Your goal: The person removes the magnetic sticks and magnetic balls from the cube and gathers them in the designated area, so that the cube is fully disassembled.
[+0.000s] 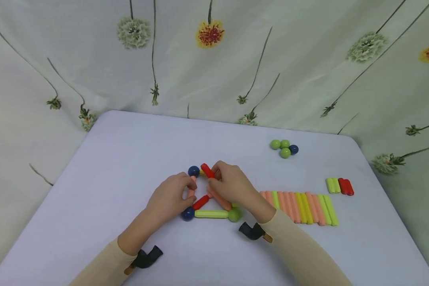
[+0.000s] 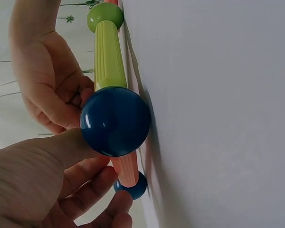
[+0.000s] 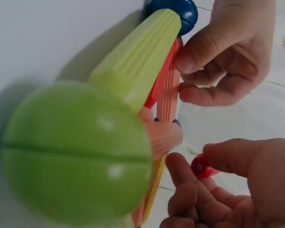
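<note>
Table (image 1: 93, 190): stretching leftward from the far glossy dark-blue ball (image 1: 194, 171) to its edge.
Left hand (image 1: 169, 195): nearer side of the ball, curled fingers pinching the ridged salmon stick (image 3: 168, 100).
Short smooth red rod (image 1: 207, 171): sitting just right of the ball, long axis slanting far-left to near-right.
Right hand (image 1: 232, 182): nearest the rod, thumb and fingers closing round it.
Multicoloured stick row (image 1: 291, 207): lying well right of the ball, bounding that side.

Our head view looks down on the bench (image 1: 128, 147); wrist views, close, share the lime stick (image 2: 109, 57) from opposite ends.
</note>
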The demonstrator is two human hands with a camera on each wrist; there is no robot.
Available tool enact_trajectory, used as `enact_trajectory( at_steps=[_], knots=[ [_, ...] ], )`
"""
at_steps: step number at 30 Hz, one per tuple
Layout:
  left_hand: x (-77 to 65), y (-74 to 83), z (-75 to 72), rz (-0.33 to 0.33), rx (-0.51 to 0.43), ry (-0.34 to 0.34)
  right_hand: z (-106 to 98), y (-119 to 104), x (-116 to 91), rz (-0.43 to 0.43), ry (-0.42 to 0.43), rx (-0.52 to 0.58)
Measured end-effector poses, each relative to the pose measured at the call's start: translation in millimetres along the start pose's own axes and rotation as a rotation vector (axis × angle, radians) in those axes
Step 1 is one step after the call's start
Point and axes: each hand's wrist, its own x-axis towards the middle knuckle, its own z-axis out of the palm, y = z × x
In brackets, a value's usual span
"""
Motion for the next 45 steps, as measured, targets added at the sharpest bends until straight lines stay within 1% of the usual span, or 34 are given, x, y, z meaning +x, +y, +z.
enact_trajectory(
  at_steps=[6,10,15,18,22,24,29,34,38,41,43,45],
  knots=[
    [0.6,0.2,3.1,-0.026,0.021,-0.017,-16.9,18.7,-10.1,0.050,0.111,0.065],
    [0.0,-1.0,3.9,-0.036,0.027,-0.018,-33.0,39.2,-21.0,0.076,0.200,0.072],
    [-2.5,-1.1,2.8,-0.052,0.030,-0.021,-55.8,70.6,-38.7,0.121,0.300,0.075],
    [-4.7,-2.1,2.4,-0.058,0.039,-0.017,-70.0,91.5,-50.4,0.185,0.346,0.078],
    [-8.2,-4.9,1.4,-0.057,0.048,-0.004,-88.8,121.8,-64.5,0.303,0.415,0.073],
    [-9.6,-6.0,0.7,-0.059,0.046,0.000,-98.4,136.9,-71.0,0.369,0.465,0.063],
    [-9.9,-5.9,-0.2,-0.054,0.042,0.004,-127.5,179.7,-92.7,0.497,0.567,0.059],
    [-6.7,-3.3,1.0,-0.032,0.040,0.002,-157.4,224.4,-118.8,0.668,0.583,0.074],
    [-4.2,-0.3,1.8,-0.027,0.046,-0.003,-173.3,253.7,-136.4,0.804,0.569,0.112],
    [-1.8,2.3,2.4,-0.021,0.048,-0.005,-178.6,268.6,-147.0,0.860,0.553,0.122],
    [0.2,3.6,3.3,-0.013,0.046,-0.005,-179.6,275.0,-152.1,0.877,0.543,0.101],
    [1.0,3.8,3.8,-0.006,0.045,-0.003,-179.1,278.4,-153.8,0.876,0.537,0.072]
  ],
)
